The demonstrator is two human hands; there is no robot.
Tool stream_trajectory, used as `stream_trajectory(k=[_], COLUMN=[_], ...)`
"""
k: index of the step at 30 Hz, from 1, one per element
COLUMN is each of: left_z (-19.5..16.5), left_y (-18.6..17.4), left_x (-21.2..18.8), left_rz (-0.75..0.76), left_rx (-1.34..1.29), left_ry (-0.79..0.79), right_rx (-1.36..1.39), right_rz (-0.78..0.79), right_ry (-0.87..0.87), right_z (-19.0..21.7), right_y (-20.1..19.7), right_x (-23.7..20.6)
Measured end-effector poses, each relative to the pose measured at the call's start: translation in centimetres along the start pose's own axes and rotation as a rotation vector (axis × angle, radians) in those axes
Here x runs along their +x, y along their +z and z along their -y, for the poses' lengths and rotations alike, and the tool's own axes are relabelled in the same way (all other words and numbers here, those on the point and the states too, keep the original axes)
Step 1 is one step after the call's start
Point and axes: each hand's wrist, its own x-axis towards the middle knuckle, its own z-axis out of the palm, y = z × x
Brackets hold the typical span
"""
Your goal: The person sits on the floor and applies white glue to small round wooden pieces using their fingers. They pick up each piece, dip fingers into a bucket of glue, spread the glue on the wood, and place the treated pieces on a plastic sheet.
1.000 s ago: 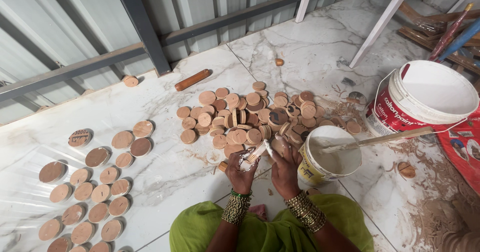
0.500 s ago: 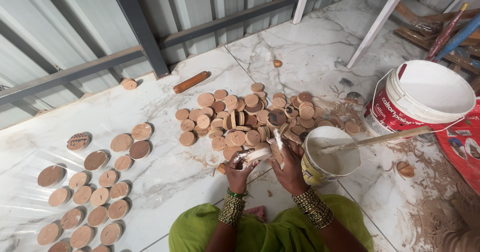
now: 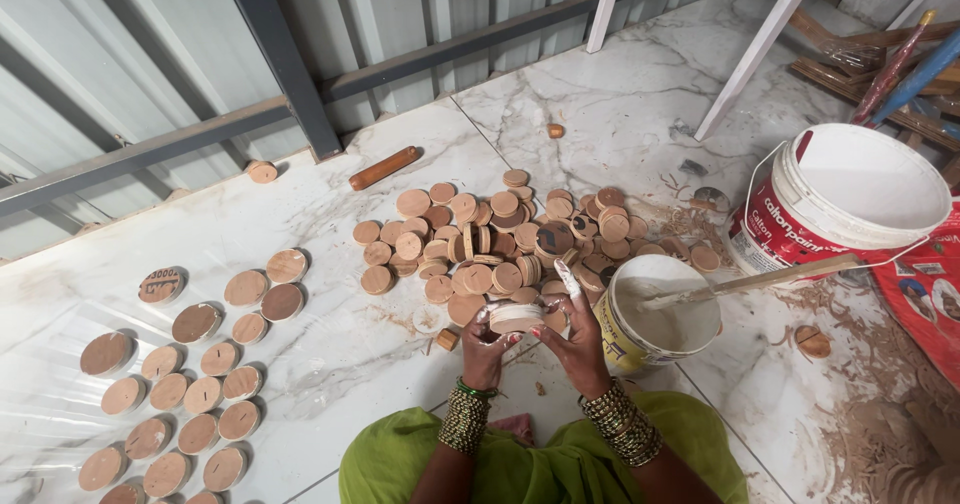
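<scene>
Pile of wooden discs (image 3: 500, 239) on the marble floor (image 3: 640, 104) just ahead of the hands; small cream bucket (image 3: 655, 314) with a stir stick (image 3: 760, 279) just right of them, bigger white paint bucket (image 3: 845, 204) further right. Coated discs laid out in rows (image 3: 170, 394) to the left, well apart. Nothing blocks the hands. Held disc (image 3: 517, 317) is pale, white-smeared on its rim (fingers smeared too). Left hand (image 3: 487, 339) and right hand (image 3: 575, 334) both grasp it from either side, above the lap. Versus a second ago: the disc sits flatter between the hands, slightly nearer the body.
</scene>
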Motion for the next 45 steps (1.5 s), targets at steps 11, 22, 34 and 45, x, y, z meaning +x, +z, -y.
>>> stream_trajectory(k=[11,22,34,45], left_z=[1.3,3.0,0.2,0.7], left_y=[-1.6,-2.1,-0.4,-0.7], left_x=[0.8,0.5,0.7,1.0], left_rz=[-0.150,-0.188,-0.237,-0.312], left_rx=[0.113,-0.066,0.270,0.532], left_ry=[0.162,0.145,0.257,0.292], right_rx=[0.394,0.517,-0.240,-1.055], right_rz=[-0.051,-0.105,-0.042,-0.145], right_ry=[0.199,0.338,-0.099,-0.513], right_z=[-9.2,-11.4,-4.4,1.1], right_y=[-2.8,-1.1,0.9,4.6], right_x=[-2.2,-3.8,-2.5,-2.7])
